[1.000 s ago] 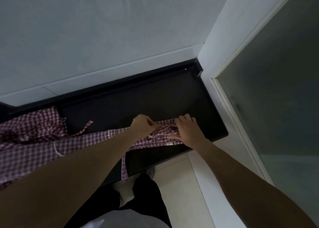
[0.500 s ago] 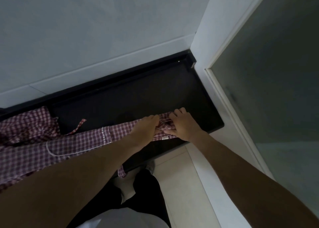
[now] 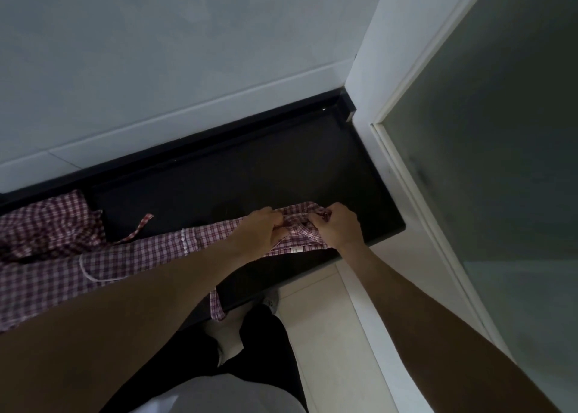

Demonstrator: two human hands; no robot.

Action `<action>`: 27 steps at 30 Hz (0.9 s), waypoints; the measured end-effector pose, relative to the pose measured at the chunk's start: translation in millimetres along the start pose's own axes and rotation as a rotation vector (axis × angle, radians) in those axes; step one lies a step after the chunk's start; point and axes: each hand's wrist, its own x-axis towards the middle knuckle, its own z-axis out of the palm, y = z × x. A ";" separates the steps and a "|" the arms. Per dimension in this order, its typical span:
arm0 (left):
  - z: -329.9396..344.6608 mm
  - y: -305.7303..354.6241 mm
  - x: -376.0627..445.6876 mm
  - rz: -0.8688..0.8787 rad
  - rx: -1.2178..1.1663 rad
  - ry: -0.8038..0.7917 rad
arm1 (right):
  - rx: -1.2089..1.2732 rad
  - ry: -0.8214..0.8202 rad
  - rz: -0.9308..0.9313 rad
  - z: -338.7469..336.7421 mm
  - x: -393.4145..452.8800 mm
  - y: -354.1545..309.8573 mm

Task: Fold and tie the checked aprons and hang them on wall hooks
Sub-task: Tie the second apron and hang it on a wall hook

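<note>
We see both hands working at the right end of a red-and-white checked apron (image 3: 150, 253) that lies stretched along the black bench (image 3: 250, 175). Our left hand (image 3: 261, 229) is curled into a fist around the gathered cloth, knuckles up. Our right hand (image 3: 337, 228) is also curled tight, pinching a bunched fold of the same end, and the two hands sit just beside each other with cloth between them. A strap (image 3: 217, 303) of the apron hangs over the bench's front edge. More checked fabric (image 3: 53, 222) is heaped at the far left of the bench, against the pale wall (image 3: 187, 53).
</note>
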 end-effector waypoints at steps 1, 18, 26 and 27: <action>-1.6 -1.3 -0.2 -0.007 -0.023 -0.009 | -0.007 -0.008 0.018 0.0 -0.4 -1.9; 5.9 3.5 1.2 -0.043 0.012 0.080 | 0.277 -0.384 -0.049 -36.3 -13.0 -33.5; 1.6 -10.2 -7.7 -0.085 -0.268 -0.006 | 0.360 -0.170 -0.115 -23.6 -14.9 -29.4; 0.7 -11.7 -8.4 -0.093 -0.298 0.003 | 0.374 -0.178 -0.135 -24.9 -17.1 -31.9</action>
